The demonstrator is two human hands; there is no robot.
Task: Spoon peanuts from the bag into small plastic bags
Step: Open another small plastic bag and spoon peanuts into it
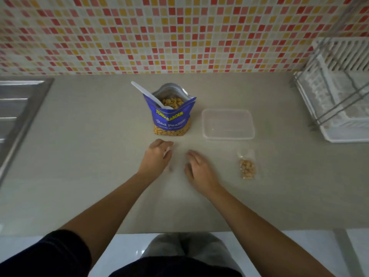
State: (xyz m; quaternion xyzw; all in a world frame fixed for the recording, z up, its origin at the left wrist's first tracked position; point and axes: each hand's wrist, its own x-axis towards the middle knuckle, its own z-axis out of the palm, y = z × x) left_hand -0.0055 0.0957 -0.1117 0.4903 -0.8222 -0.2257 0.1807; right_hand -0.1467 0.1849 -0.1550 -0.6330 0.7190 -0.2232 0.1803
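Observation:
An open blue peanut bag (171, 118) stands upright at the middle of the counter, and a white plastic spoon (144, 92) sticks out of it to the left. A small clear bag holding peanuts (247, 166) lies flat on the right. My left hand (157, 156) hovers just in front of the peanut bag with fingers bent down toward a faint, blurred clear plastic bag (169, 153) on the counter; the grip is unclear. A short way to its right, my right hand (199, 169) is low over the counter with its fingers loosely stretched forward, holding nothing.
A clear, shallow plastic container (227, 136) sits to the right of the peanut bag. A white dish rack (339, 100) stands at the far right and a steel sink (18, 108) at the far left. The tiled wall (179, 37) closes the back.

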